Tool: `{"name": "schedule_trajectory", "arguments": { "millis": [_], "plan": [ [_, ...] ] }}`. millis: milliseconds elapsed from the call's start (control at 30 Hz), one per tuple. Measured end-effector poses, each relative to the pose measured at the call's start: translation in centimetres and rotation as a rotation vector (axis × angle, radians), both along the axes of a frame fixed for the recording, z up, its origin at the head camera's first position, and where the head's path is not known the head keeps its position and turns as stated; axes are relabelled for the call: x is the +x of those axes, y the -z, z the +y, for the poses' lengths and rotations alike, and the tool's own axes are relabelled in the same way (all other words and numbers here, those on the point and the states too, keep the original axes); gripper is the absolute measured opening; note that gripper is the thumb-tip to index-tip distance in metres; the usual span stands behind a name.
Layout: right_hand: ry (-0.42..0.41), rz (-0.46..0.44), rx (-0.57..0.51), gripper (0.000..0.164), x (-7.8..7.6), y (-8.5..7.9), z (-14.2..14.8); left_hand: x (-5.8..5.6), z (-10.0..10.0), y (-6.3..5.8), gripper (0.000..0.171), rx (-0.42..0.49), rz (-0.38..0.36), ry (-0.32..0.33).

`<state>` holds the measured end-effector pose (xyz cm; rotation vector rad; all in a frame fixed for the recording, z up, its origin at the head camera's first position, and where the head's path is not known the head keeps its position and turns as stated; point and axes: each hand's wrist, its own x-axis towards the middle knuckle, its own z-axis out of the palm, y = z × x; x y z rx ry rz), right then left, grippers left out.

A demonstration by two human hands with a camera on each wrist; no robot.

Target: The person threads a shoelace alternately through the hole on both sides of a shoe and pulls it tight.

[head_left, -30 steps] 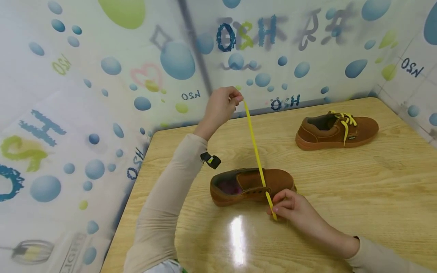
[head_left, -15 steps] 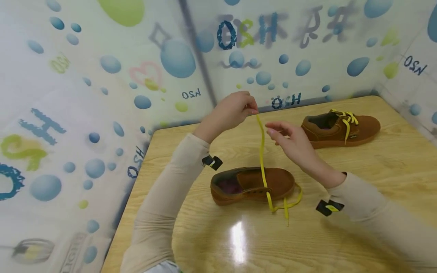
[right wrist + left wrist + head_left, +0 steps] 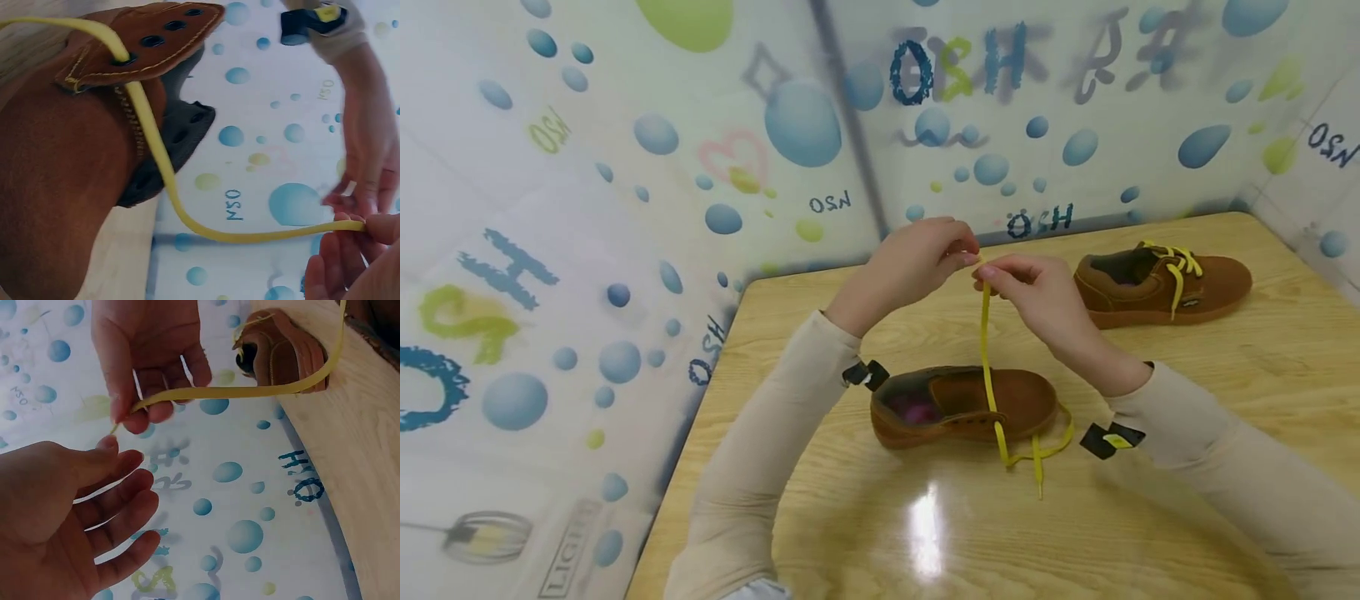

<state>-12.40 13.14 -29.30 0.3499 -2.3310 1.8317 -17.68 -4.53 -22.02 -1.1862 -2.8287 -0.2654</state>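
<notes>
A brown shoe (image 3: 1026,396) sits on the table with its toe to the right. Its yellow shoelace (image 3: 986,342) runs through one eyelet by the toe end and rises taut-ish to both hands. My left hand (image 3: 917,265) pinches the lace's tip between thumb and forefinger; the other fingers spread loosely in the left wrist view. Close beside it, my right hand (image 3: 1041,308) pinches the lace just below that tip. In the right wrist view the lace (image 3: 153,137) passes through the eyelet flap (image 3: 169,47). The lace's other end lies looped on the table by the toe.
A second brown shoe (image 3: 1213,287), laced in yellow, stands at the back right, partly behind the right hand. The wooden table (image 3: 1150,500) meets a patterned wall sheet (image 3: 820,125) at the back and left. Black bands sit on both sleeves.
My right hand has let go of the lower lace end, risen, and pinched the lace near the tip. My left hand has come lower and rightward, still holding the lace; the free end dropped onto the table.
</notes>
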Motion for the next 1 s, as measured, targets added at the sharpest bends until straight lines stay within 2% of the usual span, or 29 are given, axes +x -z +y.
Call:
{"name": "schedule_trajectory", "arguments": {
  "millis": [100, 300, 367, 500, 567, 633, 833, 933, 1000],
  "plan": [
    [0.029, -0.004, -0.089, 0.038, 1.0, -0.9, 0.4, 0.3, -0.6, 1.7, 0.023, -0.034, -0.069, 0.035],
    [-0.016, 0.085, -0.344, 0.034, 3.5, -3.2, 1.0, 1.5, -0.4, 6.1, 0.035, -0.249, -0.278, 0.149],
    [-0.049, 0.118, -0.418, 0.032, 4.3, -3.7, 1.2, 1.9, -0.1, 7.2, 0.035, -0.291, -0.3, 0.177],
    [-0.096, 0.111, -0.481, 0.029, 5.5, -3.9, 1.2, 2.2, 0.1, 8.7, 0.023, -0.296, -0.236, 0.203],
    [-0.124, 0.067, -0.464, 0.029, 5.6, -3.3, 1.2, 2.0, 0.1, 9.2, 0.019, -0.257, -0.205, 0.188],
    [-0.144, -0.01, -0.393, 0.03, 5.4, -2.1, 1.0, 1.8, 0.0, 9.6, 0.019, -0.22, -0.19, 0.175],
    [-0.181, -0.313, -0.107, 0.037, 3.3, 3.6, 0.6, 0.9, -0.3, 10.3, 0.02, -0.151, -0.218, 0.165],
    [-0.213, -0.441, -0.041, 0.038, 2.4, 6.2, 0.5, 0.7, -0.4, 10.5, 0.02, -0.132, -0.247, 0.16],
    [-0.216, -0.484, -0.004, 0.036, 1.9, 7.3, 0.4, 0.6, -0.5, 10.5, 0.02, -0.124, -0.266, 0.158]
  ]
}}
